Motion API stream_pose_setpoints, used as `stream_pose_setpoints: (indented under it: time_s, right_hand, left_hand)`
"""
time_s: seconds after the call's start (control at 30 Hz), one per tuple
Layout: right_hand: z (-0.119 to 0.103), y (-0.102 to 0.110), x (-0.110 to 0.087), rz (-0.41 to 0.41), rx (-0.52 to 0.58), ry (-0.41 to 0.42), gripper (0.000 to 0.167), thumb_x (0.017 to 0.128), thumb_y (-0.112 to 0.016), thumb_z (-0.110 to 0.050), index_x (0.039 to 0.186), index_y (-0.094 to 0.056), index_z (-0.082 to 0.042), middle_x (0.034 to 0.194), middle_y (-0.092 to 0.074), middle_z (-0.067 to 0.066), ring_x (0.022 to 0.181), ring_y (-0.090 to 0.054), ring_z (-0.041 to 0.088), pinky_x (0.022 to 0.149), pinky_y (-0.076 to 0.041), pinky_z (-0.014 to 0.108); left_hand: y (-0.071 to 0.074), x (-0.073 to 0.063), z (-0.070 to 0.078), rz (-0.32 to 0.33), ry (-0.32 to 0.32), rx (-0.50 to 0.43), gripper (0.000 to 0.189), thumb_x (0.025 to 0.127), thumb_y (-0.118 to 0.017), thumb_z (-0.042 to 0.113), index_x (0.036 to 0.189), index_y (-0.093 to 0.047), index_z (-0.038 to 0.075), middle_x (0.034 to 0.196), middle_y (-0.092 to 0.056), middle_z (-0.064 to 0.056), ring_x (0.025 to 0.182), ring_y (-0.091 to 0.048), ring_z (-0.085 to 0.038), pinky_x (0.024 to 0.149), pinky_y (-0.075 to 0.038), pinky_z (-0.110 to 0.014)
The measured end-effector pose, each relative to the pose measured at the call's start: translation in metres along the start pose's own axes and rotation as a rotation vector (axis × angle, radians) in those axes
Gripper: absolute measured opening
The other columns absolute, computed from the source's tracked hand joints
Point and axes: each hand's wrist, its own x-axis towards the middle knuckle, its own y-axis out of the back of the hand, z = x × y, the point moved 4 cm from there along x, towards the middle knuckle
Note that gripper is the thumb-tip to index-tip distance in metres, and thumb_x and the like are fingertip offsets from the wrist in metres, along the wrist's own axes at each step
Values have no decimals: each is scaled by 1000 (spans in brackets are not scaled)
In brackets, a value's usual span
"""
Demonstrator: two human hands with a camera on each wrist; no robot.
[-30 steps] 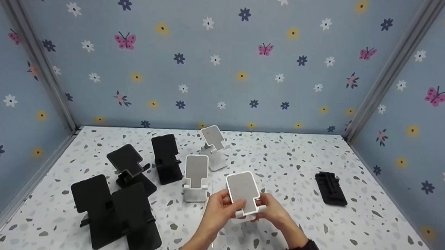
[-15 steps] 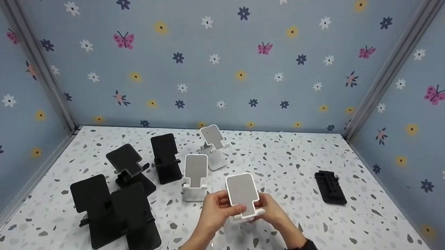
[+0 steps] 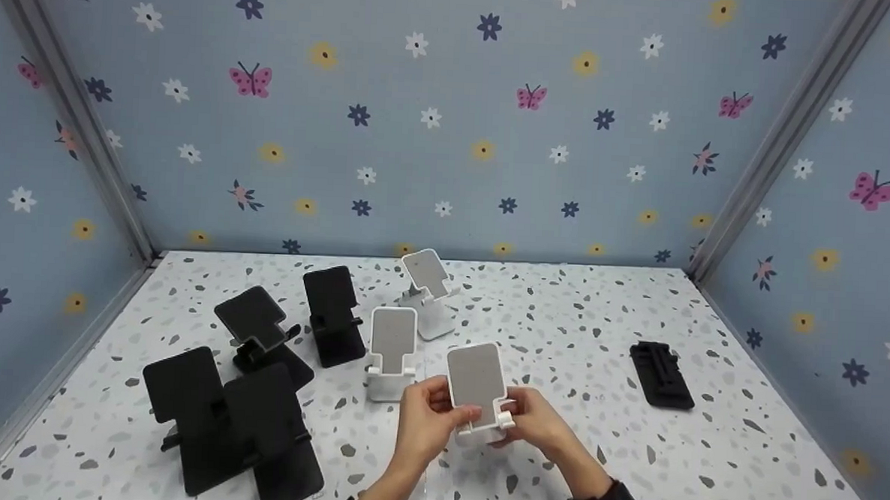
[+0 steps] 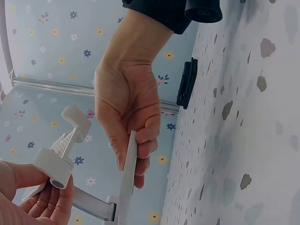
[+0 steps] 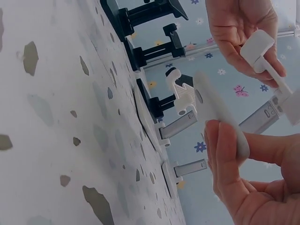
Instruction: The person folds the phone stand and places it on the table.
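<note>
Both hands hold a white phone stand (image 3: pixel 476 373) with a grey front pad, raised over the near middle of the table. My left hand (image 3: pixel 422 422) grips its upper plate at the lower left, thumb across the pad. On the other side my right hand (image 3: pixel 535 421) pinches the base (image 4: pixel 127 176) between thumb and fingers, which the left wrist view shows edge-on. A metal arm (image 5: pixel 258 119) joins base and plate, with a wide angle between them. Much of the base is hidden behind the plate in the head view.
Two white phone stands (image 3: pixel 394 342) (image 3: pixel 427 274) stand unfolded behind the hands. Several unfolded black stands (image 3: pixel 182 385) crowd the left side, two of them overlapping. A folded black stand (image 3: pixel 662 376) lies at the right. Patterned panels (image 3: pixel 450 130) enclose the speckled table (image 3: pixel 593 309).
The held stand has shifted slightly left, and its plate has turned a little. Both hands moved with it and keep their hold. The other stands have stayed in place.
</note>
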Motion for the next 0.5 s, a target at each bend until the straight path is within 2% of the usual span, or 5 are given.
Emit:
stream_pose_setpoints:
  time_s: [0.17, 0.3, 0.5]
  right_hand:
    - [-1, -1, -1, 14, 6, -7, 31, 77, -52, 11, 107, -48, 17, 86, -63, 17, 74, -61, 20, 60, -54, 36]
    - [-1, -3, -1, 16, 19, -18, 31, 79, -50, 11, 109, -47, 18, 90, -62, 21, 76, -62, 23, 61, -54, 35]
    - [1, -4, 0, 22, 58, -61, 35, 83, -56, 1, 113, -48, 15, 92, -63, 19, 78, -63, 23, 60, -54, 30]
  left_hand:
    - [2, 2, 1, 42, -28, 45, 27, 59, -74, -10, 84, -64, -10, 74, -64, -20, 67, -62, -24, 59, -52, -23]
    - [3, 5, -5, 85, -80, 107, 26, 58, -77, -4, 82, -66, -5, 73, -65, -14, 64, -62, -19, 58, -51, -22]
    - [5, 11, -12, 146, -159, 215, 25, 56, -80, 4, 78, -68, 1, 70, -66, -9, 61, -62, -14, 56, -50, -21]
